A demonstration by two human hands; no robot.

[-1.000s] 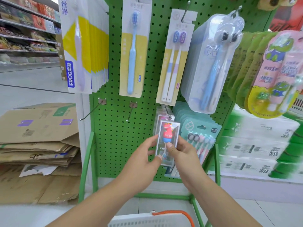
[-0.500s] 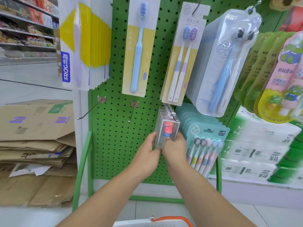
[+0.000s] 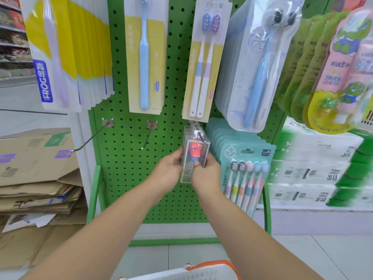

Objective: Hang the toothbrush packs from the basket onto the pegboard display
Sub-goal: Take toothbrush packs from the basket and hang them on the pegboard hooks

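Both hands hold the clear pack (image 3: 195, 158) at the hook (image 3: 199, 135), left of the teal packs (image 3: 245, 164): left hand (image 3: 168, 174) and right hand (image 3: 205, 174) each keep a grasping grip on its sides. Keep the pack level and slide its hang hole fully along the hook before letting go.

Basket (image 3: 201, 271) cut by bottom edge (contents unseen); right-hand packs (image 3: 341, 77) blurred.

Both hands (image 3: 167, 172) (image 3: 206, 172) grip toothbrush pack (image 3: 194, 156) at peg (image 3: 199, 135), green pegboard (image 3: 125, 168)
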